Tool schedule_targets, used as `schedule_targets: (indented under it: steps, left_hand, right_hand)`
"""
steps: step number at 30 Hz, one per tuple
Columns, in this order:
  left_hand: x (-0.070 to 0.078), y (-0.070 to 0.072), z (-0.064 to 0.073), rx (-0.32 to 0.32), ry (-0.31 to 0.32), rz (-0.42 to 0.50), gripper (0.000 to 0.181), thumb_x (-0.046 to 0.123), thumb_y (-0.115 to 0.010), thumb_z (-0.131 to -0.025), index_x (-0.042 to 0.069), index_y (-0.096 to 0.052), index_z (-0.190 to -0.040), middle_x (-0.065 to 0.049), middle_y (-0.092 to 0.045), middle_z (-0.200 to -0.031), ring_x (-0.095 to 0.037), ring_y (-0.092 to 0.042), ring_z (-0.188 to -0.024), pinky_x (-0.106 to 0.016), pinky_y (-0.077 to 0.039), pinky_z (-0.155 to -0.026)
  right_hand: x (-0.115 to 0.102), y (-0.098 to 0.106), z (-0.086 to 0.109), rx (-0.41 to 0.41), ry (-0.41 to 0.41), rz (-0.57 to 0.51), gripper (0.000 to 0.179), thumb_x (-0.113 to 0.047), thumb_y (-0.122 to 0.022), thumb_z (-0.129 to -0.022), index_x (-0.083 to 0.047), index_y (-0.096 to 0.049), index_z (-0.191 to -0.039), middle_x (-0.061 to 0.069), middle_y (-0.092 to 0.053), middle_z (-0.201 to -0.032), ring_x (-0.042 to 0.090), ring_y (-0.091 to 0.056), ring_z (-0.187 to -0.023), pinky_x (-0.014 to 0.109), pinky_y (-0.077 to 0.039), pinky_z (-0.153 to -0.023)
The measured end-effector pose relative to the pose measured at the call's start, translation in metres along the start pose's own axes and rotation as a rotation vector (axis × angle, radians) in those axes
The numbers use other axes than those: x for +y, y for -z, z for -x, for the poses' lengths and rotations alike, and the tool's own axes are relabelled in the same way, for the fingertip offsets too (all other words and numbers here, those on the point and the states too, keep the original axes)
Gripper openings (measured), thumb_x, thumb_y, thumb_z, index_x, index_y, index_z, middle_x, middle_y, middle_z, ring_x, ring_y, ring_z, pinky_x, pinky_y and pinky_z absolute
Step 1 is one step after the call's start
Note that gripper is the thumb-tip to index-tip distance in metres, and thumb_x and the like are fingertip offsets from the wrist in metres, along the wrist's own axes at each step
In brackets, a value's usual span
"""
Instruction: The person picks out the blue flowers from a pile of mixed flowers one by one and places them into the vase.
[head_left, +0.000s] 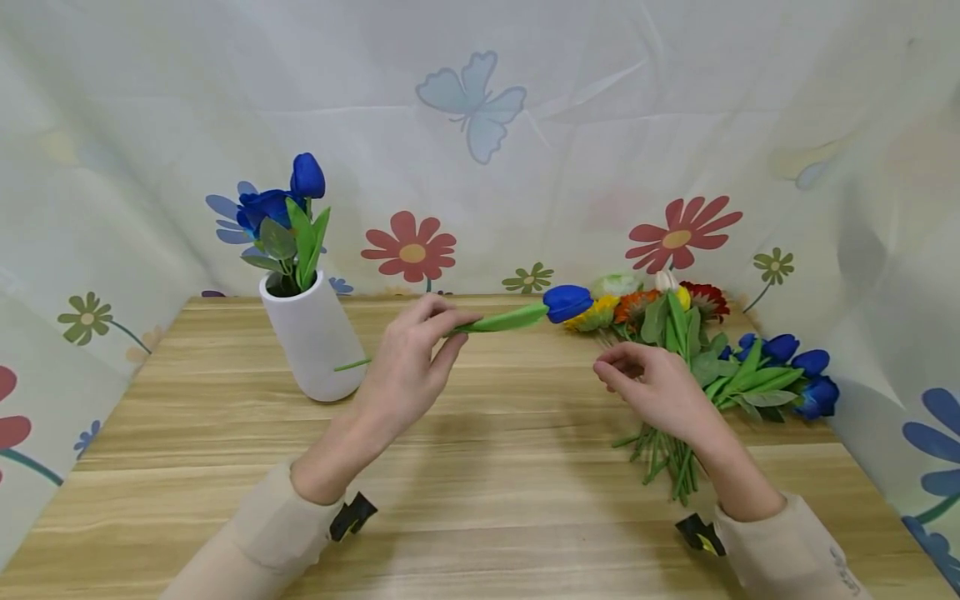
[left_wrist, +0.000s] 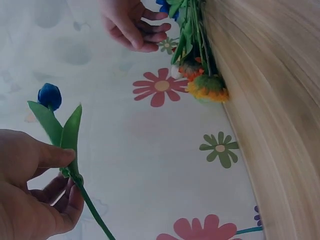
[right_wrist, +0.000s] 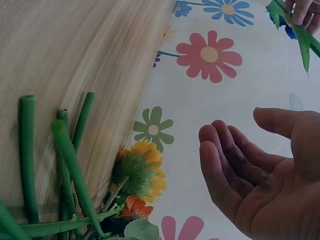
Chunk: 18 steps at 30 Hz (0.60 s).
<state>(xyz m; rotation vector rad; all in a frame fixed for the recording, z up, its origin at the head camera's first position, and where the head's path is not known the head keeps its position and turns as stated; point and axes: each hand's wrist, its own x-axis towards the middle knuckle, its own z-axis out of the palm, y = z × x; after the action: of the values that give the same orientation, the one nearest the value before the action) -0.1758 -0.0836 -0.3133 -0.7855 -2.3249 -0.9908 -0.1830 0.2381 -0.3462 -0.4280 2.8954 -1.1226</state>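
My left hand pinches a blue artificial tulip by its green leaves and stem, between thumb and fingers. The flower head points right and the stem end points left, in front of the white vase. In the left wrist view the tulip stands above the thumb, its stem running down past the fingers. My right hand hovers over the pile of flowers with fingers loosely bent and nothing in them; the right wrist view shows its palm bare. Blue flowers with green leaves stand in the vase.
On the table's right lie several artificial flowers: a yellow one, an orange one, a dark red one and more blue tulips. Their green stems point toward the front. A printed curtain hangs behind the wooden table.
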Motion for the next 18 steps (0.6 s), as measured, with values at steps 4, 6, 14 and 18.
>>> schedule_targets:
  steps: [4,6,14,18]
  left_hand:
    - [0.003,0.004,-0.003,0.020,-0.071,-0.028,0.024,-0.003,-0.073,-0.093,0.004,-0.077,-0.115,-0.005,-0.063,-0.102,-0.019,-0.056,-0.091,-0.030,-0.050,-0.073]
    - [0.005,0.006,-0.006,0.030,-0.103,-0.033,0.024,-0.004,-0.073,-0.092,0.004,-0.077,-0.115,-0.005,-0.063,-0.102,-0.019,-0.055,-0.092,-0.029,-0.050,-0.072]
    - [0.011,0.012,-0.010,0.027,-0.162,-0.021,0.026,-0.003,-0.074,-0.092,0.004,-0.077,-0.116,-0.006,-0.063,-0.104,-0.020,-0.055,-0.094,-0.029,-0.051,-0.074]
    - [0.015,0.014,-0.011,0.018,-0.197,-0.024,0.025,-0.003,-0.073,-0.093,0.004,-0.077,-0.116,-0.007,-0.062,-0.103,-0.022,-0.056,-0.094,-0.032,-0.050,-0.078]
  right_hand:
    - [0.001,-0.001,0.000,-0.001,0.000,0.011,0.028,-0.031,-0.063,-0.105,-0.005,-0.071,-0.113,0.002,-0.070,-0.091,0.024,-0.066,-0.085,0.037,-0.051,-0.066]
    - [0.001,0.000,0.000,-0.003,-0.001,0.013,0.029,-0.031,-0.063,-0.105,-0.005,-0.072,-0.113,0.002,-0.070,-0.091,0.023,-0.065,-0.085,0.037,-0.051,-0.066]
    - [0.003,0.000,0.000,-0.016,-0.001,0.010,0.030,-0.032,-0.062,-0.105,-0.005,-0.071,-0.115,0.001,-0.070,-0.093,0.023,-0.065,-0.086,0.037,-0.051,-0.068]
    - [0.004,0.000,0.001,-0.023,0.000,0.014,0.030,-0.032,-0.062,-0.105,-0.005,-0.071,-0.114,0.001,-0.069,-0.092,0.019,-0.063,-0.084,0.037,-0.052,-0.067]
